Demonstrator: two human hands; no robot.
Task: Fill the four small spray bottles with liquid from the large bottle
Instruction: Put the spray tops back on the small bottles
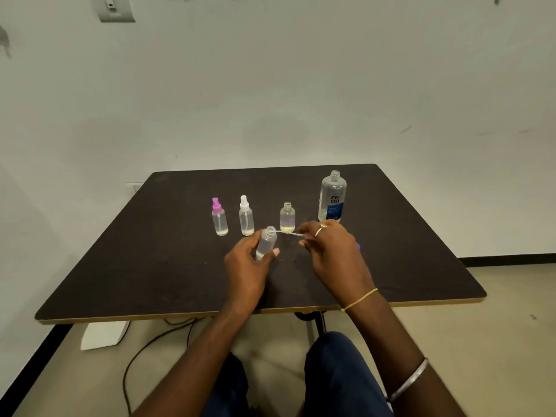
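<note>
Over dark table [120,266], left hand [246,263] grips part-filled spray bottle [266,243].

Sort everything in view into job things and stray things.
Job: large bottle, pink-capped bottle, white-capped bottle, open bottle, held bottle in left hand, spray tube in right hand.
Stray: white box, cables, wall switch.

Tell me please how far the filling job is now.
Looks done: the pink-capped bottle and white-capped bottle stand closed with liquid inside. In hand: the left hand holds a third bottle, tilted, while the right hand holds a sprayer tube at its neck. Left: capping it and the open fourth bottle, which already holds liquid. The large bottle stands uncapped.
</note>
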